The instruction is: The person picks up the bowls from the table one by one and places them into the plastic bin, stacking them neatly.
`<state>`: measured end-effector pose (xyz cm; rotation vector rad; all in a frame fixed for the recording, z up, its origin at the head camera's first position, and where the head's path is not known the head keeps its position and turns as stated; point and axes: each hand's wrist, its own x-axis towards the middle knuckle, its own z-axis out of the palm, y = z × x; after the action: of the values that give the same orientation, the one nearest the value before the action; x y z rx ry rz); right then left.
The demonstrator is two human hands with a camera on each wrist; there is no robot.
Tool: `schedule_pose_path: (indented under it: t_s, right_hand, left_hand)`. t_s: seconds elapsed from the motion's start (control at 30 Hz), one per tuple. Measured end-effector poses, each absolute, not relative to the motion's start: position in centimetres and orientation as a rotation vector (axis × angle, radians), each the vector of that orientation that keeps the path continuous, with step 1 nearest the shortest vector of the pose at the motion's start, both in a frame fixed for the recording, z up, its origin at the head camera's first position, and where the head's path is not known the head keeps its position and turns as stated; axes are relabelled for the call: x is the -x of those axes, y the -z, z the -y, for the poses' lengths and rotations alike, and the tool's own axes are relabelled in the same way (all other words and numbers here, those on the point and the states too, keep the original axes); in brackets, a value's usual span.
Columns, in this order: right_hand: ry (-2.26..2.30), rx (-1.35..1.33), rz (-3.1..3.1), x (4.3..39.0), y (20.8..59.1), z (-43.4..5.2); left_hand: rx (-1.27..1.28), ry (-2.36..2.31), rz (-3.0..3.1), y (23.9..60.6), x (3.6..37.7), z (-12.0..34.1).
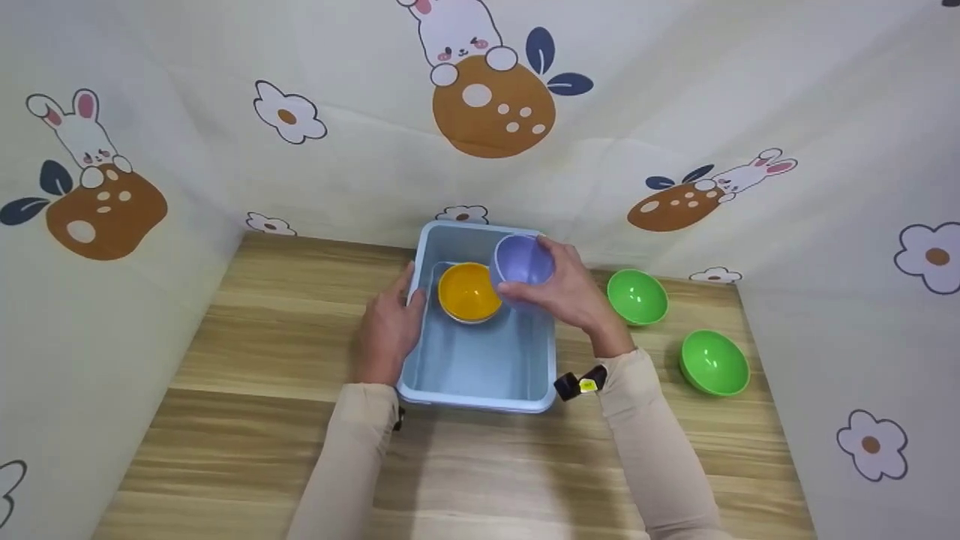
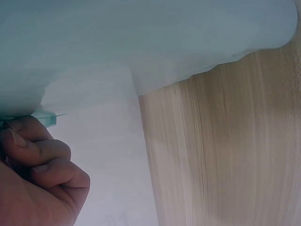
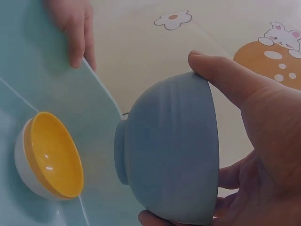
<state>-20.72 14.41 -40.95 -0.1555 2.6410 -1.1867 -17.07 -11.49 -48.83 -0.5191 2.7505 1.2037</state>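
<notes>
A lilac bowl (image 1: 521,260) sits near the centre of the head view, held tilted above the far right part of a pale blue tub (image 1: 480,382). The right hand (image 1: 570,292) grips it, thumb on one side of the rim and fingers curled round the other; the right wrist view shows its foot pointing left toward the tub. Just left of it, inside the tub, a yellow bowl (image 1: 469,291) rests on the floor, mouth up. The left hand (image 1: 390,330) holds the tub's left wall, fingers hooked over the rim. The tub stands on a wooden table (image 1: 262,360). At right of the frame, two green bowls (image 1: 637,297) (image 1: 714,363) lie on the table, well apart from the tub.
</notes>
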Motion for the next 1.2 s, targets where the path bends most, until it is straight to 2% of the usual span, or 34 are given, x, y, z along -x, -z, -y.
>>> schedule_pose_path:
  t_s: [0.77, 1.2]
  right_hand:
    - [1.212, 0.126, -2.618, 22.0, 42.8, -12.1]
    - [1.071, 0.133, -2.662, 22.4, 43.6, -10.5]
  left_hand:
    - [0.541, -1.235, -2.717, 48.7, 17.3, 11.2]
    - [0.567, -1.198, -2.697, 48.7, 17.2, 11.4]
